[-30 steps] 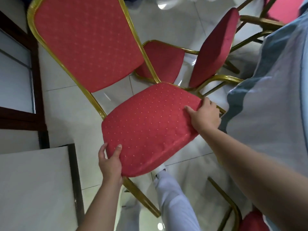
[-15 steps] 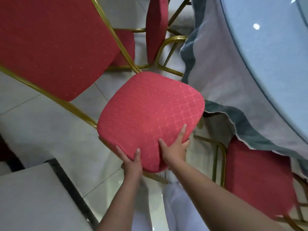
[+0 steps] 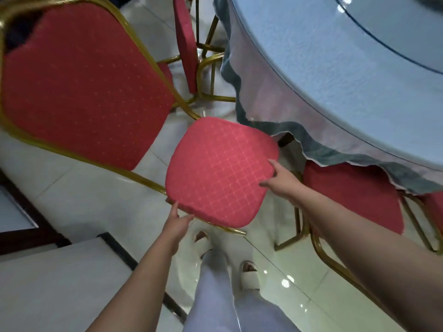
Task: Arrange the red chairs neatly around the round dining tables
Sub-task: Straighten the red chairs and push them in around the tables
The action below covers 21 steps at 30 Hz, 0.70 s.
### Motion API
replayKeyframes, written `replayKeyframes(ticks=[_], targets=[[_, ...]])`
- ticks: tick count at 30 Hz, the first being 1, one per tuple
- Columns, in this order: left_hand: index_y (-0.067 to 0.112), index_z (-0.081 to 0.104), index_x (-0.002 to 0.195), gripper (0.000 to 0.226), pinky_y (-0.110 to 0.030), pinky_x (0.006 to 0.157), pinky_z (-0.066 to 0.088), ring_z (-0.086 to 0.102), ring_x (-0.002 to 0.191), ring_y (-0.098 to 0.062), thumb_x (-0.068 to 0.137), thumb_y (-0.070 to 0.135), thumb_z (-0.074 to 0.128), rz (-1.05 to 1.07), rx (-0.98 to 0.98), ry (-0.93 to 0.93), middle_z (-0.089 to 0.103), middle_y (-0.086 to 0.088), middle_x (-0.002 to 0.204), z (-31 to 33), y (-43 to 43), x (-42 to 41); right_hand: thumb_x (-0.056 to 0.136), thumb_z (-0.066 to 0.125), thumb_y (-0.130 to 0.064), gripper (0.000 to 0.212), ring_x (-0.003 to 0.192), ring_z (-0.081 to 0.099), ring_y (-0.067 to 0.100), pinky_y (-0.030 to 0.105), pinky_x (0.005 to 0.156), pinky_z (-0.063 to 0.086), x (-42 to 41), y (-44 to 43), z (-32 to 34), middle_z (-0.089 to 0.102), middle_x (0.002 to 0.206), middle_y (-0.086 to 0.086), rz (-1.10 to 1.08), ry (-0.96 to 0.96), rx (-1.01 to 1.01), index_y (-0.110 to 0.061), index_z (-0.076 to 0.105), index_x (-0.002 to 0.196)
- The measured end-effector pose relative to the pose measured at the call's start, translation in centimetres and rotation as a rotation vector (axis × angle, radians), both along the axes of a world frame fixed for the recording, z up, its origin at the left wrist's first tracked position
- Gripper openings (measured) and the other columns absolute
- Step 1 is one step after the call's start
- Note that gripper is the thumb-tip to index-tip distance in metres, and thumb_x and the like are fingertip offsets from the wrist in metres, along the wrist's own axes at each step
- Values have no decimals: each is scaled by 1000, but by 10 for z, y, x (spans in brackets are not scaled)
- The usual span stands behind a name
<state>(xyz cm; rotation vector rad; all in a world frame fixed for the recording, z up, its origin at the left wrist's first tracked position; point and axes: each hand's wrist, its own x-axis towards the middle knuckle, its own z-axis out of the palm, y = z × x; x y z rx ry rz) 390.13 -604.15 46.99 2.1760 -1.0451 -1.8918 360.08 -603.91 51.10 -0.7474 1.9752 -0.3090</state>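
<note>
The red chair [image 3: 220,171] with a gold frame stands tilted in front of me, its backrest [image 3: 81,85] at the upper left. My left hand [image 3: 178,222] holds the seat's near left corner at the gold rail, thumb and forefinger against it. My right hand [image 3: 281,180] grips the seat's right edge, thumb on the cushion, other fingers hidden below. The round table [image 3: 335,75], draped in a pale cloth with a grey-blue hem, rises at the upper right; the seat's far corner reaches its hanging cloth.
A second red chair [image 3: 352,195] is tucked under the cloth at the right. A third chair [image 3: 184,44] stands side-on at the top. A white dark-edged surface [image 3: 48,283] fills the lower left. My legs and white slippers [image 3: 249,274] are on the glossy tile floor.
The chair has moved away from me toward the table. My hands have spread apart: the right slid to the seat's right edge, the left to its near left corner.
</note>
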Motion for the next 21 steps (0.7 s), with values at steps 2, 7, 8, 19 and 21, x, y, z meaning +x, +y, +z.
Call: replayKeyframes(ticks=[2, 7, 8, 19, 21], targets=[[32, 32, 151, 58, -47, 106, 38, 40, 137, -33, 99, 21, 54, 6, -51, -85, 38, -11, 153, 27, 3, 5, 82, 78, -13, 79, 93, 59, 7, 17, 72, 47, -3, 26, 31, 53, 139, 5, -90, -34, -100, -27, 41, 150], [29, 40, 148, 51, -49, 106, 38, 41, 136, -34, 99, 26, 54, 96, -139, -157, 39, -9, 153, 85, 28, 21, 88, 73, -15, 56, 112, 57, 17, 22, 68, 45, 16, 96, 77, 55, 137, 4, -212, -174, -307, -26, 54, 139], [29, 41, 147, 49, -48, 104, 39, 42, 135, -33, 99, 26, 54, 92, -155, -159, 40, -9, 152, 95, 38, 22, 88, 72, -15, 54, 110, 58, 17, 21, 66, 46, 19, 106, 85, 56, 135, 4, -222, -191, -346, -26, 55, 138], [35, 56, 127, 34, -36, 96, 41, 51, 114, -20, 94, 28, 62, 193, -244, -76, 57, -2, 128, 164, 150, 38, 95, 61, -17, 38, 113, 59, 14, 38, 93, 54, 70, 144, 164, 61, 128, -1, -230, -411, -549, -23, 59, 133], [36, 57, 123, 30, -38, 101, 43, 53, 117, -22, 94, 27, 62, 259, -289, -69, 59, -4, 126, 175, 142, 44, 95, 61, -16, 38, 115, 59, 13, 43, 99, 52, 92, 149, 172, 61, 127, -4, -192, -460, -543, -23, 59, 132]])
